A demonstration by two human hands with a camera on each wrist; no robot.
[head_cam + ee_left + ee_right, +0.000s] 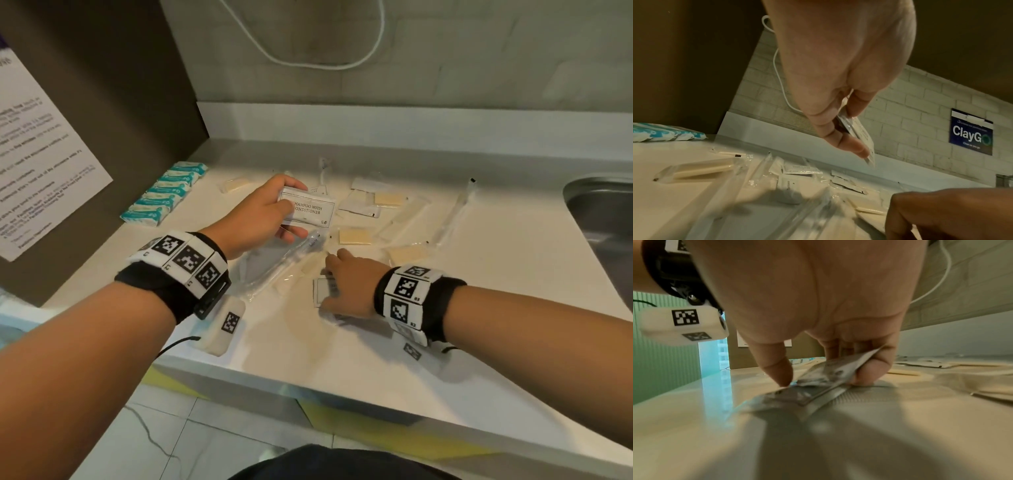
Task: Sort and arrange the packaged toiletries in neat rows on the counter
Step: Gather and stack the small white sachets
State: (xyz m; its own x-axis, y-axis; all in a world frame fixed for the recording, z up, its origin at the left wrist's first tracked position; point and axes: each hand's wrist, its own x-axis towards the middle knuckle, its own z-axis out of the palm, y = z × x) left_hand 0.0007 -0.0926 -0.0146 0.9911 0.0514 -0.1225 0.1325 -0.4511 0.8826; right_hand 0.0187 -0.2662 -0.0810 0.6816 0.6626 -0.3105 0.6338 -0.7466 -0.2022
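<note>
Left hand: the left hand (260,212) is raised above the desk (479,308), thumb on top and fingers (849,144) beneath, pinching a shampoo sachet (308,209) printed "SHAMPOO WITH CONDITIONER"; in the left wrist view the sachet shows edge-on.
Right hand: the right hand (349,284) is low on the desk near its front edge, thumb and curled fingers (873,371) gripping a second white sachet (323,291), one edge of it tilted up; a further flat sachet (797,395) lies beneath on the desk.
Tissue packs: five blue-and-white tissue packs (164,193) stand side by side in a row at the left, against the brown panel (120,102).
Unsorted items: soap bars in clear wrap (354,236), further white sachets (359,205) and a wrapped toothbrush (455,209) lie scattered across the middle of the desk; a long clear packet (284,263) lies between the two hands.
Surroundings: a steel sink (603,219) at the right; a white cable (308,51) on the tiled wall; a printed notice (44,154) on the panel.
</note>
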